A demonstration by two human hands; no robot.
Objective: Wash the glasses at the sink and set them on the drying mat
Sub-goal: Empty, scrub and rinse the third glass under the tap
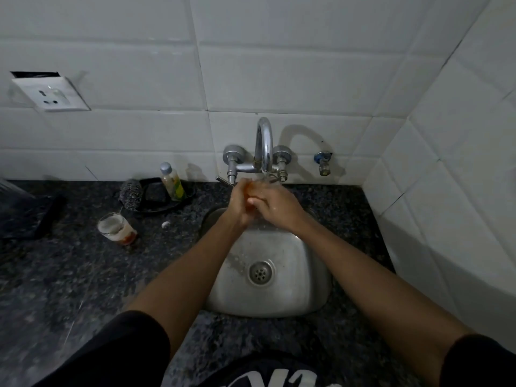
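Both hands meet under the tap spout [264, 146], above the back of the steel sink [296, 283]. My left hand [238, 203] grips a small orange-tinted glass [250, 190] that is mostly hidden by fingers. My right hand [276, 205] wraps over it from the right, fingers curled across the glass. Water seems to run onto the hands. A second glass [117, 227], coated in white suds and with a red-orange base, stands upright on the dark granite counter to the left of the sink. The dark drying mat [26, 216] lies at the far left.
A soap bottle [173, 181] leans in a black dish [164, 199] beside a steel scrubber [130, 194] behind the soapy glass. A small blob of foam [165, 224] lies on the counter. White tiled walls close in behind and on the right; a socket [51, 93] hangs loose.
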